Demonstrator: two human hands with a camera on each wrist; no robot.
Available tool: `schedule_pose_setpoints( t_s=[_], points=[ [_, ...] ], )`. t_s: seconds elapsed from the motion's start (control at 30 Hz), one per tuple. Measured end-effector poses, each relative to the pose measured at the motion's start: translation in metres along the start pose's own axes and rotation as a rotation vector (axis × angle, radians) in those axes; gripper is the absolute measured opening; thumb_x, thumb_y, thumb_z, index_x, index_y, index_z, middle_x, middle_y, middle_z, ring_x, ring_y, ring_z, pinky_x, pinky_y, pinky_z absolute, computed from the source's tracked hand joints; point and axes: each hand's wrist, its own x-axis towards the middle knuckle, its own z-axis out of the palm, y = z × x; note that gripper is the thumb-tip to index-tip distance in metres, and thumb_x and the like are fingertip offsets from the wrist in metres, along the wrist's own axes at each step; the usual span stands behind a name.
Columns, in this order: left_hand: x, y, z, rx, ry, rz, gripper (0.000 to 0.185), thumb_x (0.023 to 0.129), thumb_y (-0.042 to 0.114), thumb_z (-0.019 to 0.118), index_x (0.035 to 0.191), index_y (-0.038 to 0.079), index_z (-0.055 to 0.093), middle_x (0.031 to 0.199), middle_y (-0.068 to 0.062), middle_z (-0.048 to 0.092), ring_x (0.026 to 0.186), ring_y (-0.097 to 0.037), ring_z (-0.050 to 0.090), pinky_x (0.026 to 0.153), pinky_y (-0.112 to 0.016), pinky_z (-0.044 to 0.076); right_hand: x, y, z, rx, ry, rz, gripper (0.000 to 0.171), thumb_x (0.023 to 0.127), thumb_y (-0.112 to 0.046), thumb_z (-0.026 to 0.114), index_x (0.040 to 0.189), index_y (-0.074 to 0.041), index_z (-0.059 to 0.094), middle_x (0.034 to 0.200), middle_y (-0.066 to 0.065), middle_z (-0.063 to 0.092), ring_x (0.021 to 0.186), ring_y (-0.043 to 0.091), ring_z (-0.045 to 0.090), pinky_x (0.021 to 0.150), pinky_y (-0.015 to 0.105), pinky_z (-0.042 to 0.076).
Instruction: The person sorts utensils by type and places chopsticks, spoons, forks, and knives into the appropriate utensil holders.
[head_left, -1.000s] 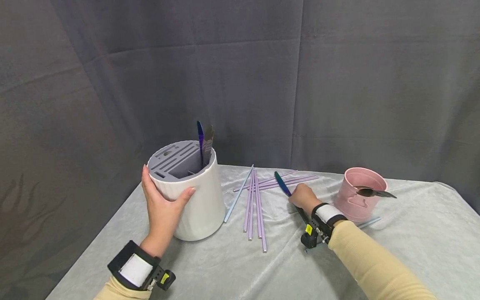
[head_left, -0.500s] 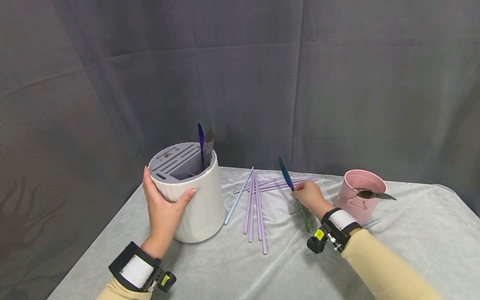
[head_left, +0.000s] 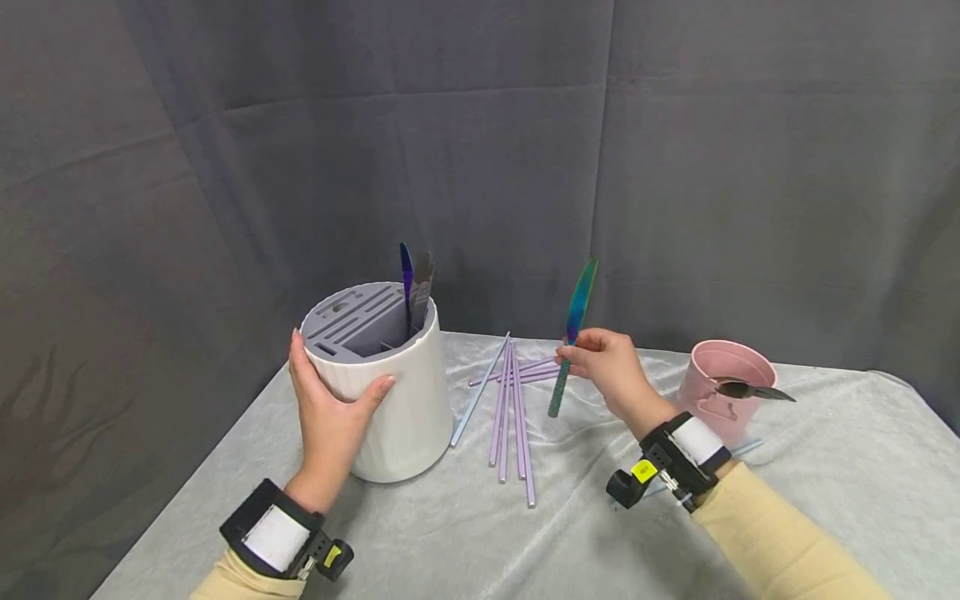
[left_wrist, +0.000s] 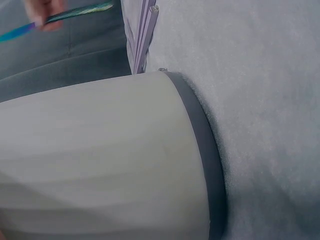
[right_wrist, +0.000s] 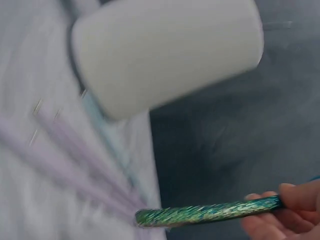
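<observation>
In the head view my left hand (head_left: 330, 408) grips the side of a white utensil holder (head_left: 408, 408), thumb in front and fingers round the left. The holder's grey slotted top (head_left: 352, 321) carries a blue-purple table knife (head_left: 407, 271) and a silver piece of cutlery (head_left: 422, 287), both upright. My right hand (head_left: 611, 371) pinches another table knife (head_left: 577, 304) near its middle, raised off the cloth, blade up and glittery green handle (right_wrist: 215, 212) down. The left wrist view shows the holder's wall (left_wrist: 100, 155) close up, the left hand nearly out of sight.
Several lilac chopsticks (head_left: 517, 417) and a light blue one (head_left: 480, 392) lie between the hands. On the right stands a pink pail (head_left: 716, 408) with a dark spoon (head_left: 750, 389) across its front. Light blue sticks (head_left: 746, 447) lie near it. A grey cloth (head_left: 450, 542) covers the table.
My right hand has lifted the table knife off the cloth and moved it left, turning it upright. The left hand has stayed on the utensil holder.
</observation>
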Motion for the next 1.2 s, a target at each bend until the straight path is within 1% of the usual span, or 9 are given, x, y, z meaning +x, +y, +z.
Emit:
schedule_pose_setpoints(
  t_s=[0.13,0.3,0.4,0.63,0.73,0.83,0.97,1.03,1.2],
  points=[
    [-0.001,0.001,0.000,0.016,0.000,-0.001,0.122,0.068,0.052,0.085,0.154,0.007,0.011,0.154,-0.016,0.020,0.140,-0.028,0.022,0.113,-0.049,0.017,-0.004,-0.028,0.018,0.234,0.005,-0.115,0.016,0.090,0.002,0.065,0.102,0.012,0.061,0.086,0.001,0.070,0.080,0.014,0.071,0.079,0.031,0.055],
    [-0.001,0.002,0.000,0.040,0.000,-0.010,0.118,0.071,0.040,0.086,0.154,0.007,0.010,0.155,-0.015,0.019,0.140,-0.026,0.022,0.113,-0.047,0.017,-0.013,-0.070,0.043,0.437,-0.010,-0.286,0.010,0.091,0.005,0.062,0.101,0.003,0.063,0.084,-0.001,0.072,0.081,0.016,0.071,0.080,0.031,0.055],
    [-0.001,0.003,-0.001,0.048,0.000,-0.014,0.118,0.070,0.031,0.088,0.154,0.006,0.010,0.155,-0.015,0.019,0.141,-0.025,0.021,0.113,-0.047,0.017,-0.019,-0.090,0.058,0.506,-0.015,-0.369,0.011,0.092,0.005,0.061,0.101,0.000,0.064,0.086,0.000,0.072,0.084,0.016,0.071,0.083,0.032,0.054],
    [-0.001,0.004,-0.001,0.046,-0.003,-0.021,0.118,0.068,0.020,0.088,0.155,0.007,0.009,0.155,-0.015,0.019,0.140,-0.024,0.022,0.113,-0.048,0.017,-0.023,-0.111,0.092,0.594,-0.017,-0.472,0.016,0.092,0.009,0.058,0.108,0.009,0.061,0.090,0.002,0.072,0.086,0.017,0.071,0.087,0.037,0.052],
    [-0.001,0.004,-0.001,0.045,-0.003,-0.025,0.118,0.068,0.020,0.088,0.155,0.007,0.009,0.155,-0.015,0.019,0.140,-0.024,0.022,0.113,-0.048,0.017,-0.020,-0.110,0.104,0.576,-0.021,-0.481,0.017,0.092,0.008,0.058,0.108,0.012,0.060,0.091,0.003,0.072,0.085,0.015,0.070,0.089,0.037,0.051],
    [-0.002,0.005,-0.001,0.036,-0.002,-0.017,0.119,0.070,0.039,0.087,0.154,0.007,0.009,0.155,-0.015,0.020,0.140,-0.025,0.022,0.113,-0.049,0.017,-0.017,-0.105,0.115,0.514,-0.031,-0.479,0.018,0.091,0.008,0.060,0.108,0.013,0.061,0.094,0.011,0.071,0.085,0.014,0.070,0.088,0.037,0.052],
    [-0.003,0.006,0.003,0.014,-0.001,0.005,0.124,0.067,0.065,0.077,0.154,0.005,0.011,0.154,-0.017,0.021,0.140,-0.028,0.022,0.113,-0.048,0.017,-0.014,-0.097,0.124,0.371,-0.050,-0.443,0.020,0.090,0.007,0.062,0.109,0.012,0.064,0.101,0.021,0.070,0.092,0.022,0.069,0.089,0.034,0.051],
    [-0.003,0.006,0.005,0.011,0.000,0.012,0.124,0.068,0.066,0.076,0.153,0.004,0.011,0.154,-0.018,0.021,0.140,-0.028,0.022,0.113,-0.047,0.017,-0.012,-0.093,0.128,0.291,-0.069,-0.403,0.020,0.090,0.005,0.063,0.110,0.010,0.065,0.103,0.021,0.069,0.096,0.025,0.068,0.091,0.032,0.050],
    [-0.003,0.007,0.009,0.005,-0.007,0.008,0.123,0.068,0.065,0.076,0.153,0.004,0.011,0.154,-0.018,0.021,0.140,-0.028,0.022,0.113,-0.047,0.017,-0.012,-0.086,0.129,0.119,-0.072,-0.329,0.024,0.093,-0.001,0.063,0.116,0.004,0.066,0.109,0.016,0.069,0.099,0.022,0.065,0.091,0.029,0.049]
  ],
)
